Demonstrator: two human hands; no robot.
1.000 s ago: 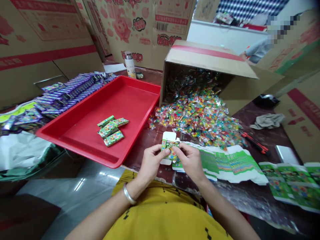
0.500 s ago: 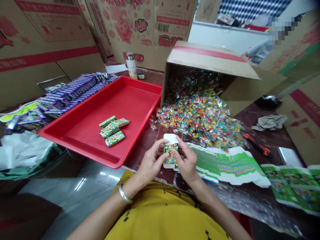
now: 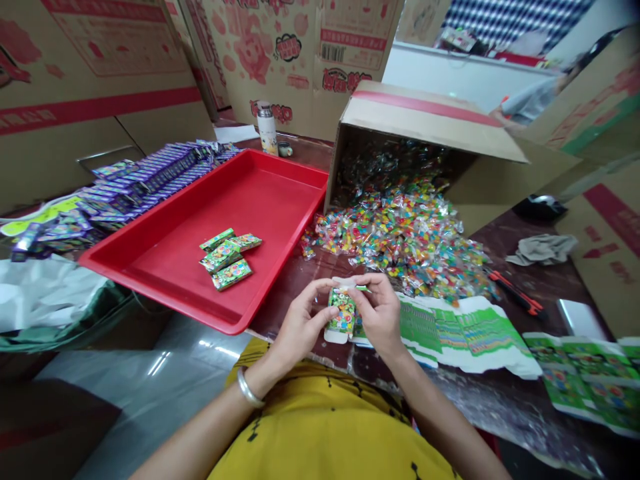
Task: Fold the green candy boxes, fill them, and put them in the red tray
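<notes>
A small green candy box (image 3: 342,312) is held between both hands above the table's front edge. My left hand (image 3: 303,320) grips its left side, thumb on the printed front. Fingers of my right hand (image 3: 379,313) are closed at the top right corner, by the folded-over top flap. At the bottom a white end flap sticks out. To the right lies a fanned row of flat green cartons (image 3: 450,330). Beyond my hands is a heap of clear sachets of colourful candy (image 3: 400,230), spilling from a tipped cardboard box (image 3: 425,123).
Left of my hands sits a red tray (image 3: 200,200) with several closed green boxes (image 3: 225,259). Purple packets (image 3: 145,177) are stacked past it. A flask (image 3: 267,128), a red-black cutter (image 3: 515,293) and a grey cloth (image 3: 543,249) are on the table. A person (image 3: 533,100) is at back right.
The white top flap, upright before, is now folded down under my right fingers. My right hand has moved up to the box's top, and the box is slightly tilted.
</notes>
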